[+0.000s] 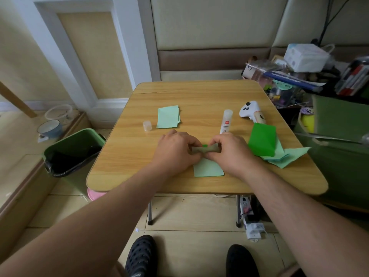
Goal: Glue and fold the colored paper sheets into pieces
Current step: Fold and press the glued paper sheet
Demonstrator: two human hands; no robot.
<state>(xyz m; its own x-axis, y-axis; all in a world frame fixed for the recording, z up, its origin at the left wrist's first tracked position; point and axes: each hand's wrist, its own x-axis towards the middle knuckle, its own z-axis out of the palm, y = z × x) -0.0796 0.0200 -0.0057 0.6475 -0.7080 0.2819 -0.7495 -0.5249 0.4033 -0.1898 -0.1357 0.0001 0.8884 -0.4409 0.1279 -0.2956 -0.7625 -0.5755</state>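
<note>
Lying nearest the tabletop's front edge, a pale green sheet [208,168] has its far end rolled up, and both the left hand [175,150] and right hand [231,151] pinch that fold [205,149] between curled fingers. Toward the right edge sits a dark green paper block [262,139] on loose pale sheets [285,157]. Farther back stand a glue stick [226,121], its red label unreadable, its cap [147,125], another pale sheet stack [168,116] and a white controller [250,111].
</note>
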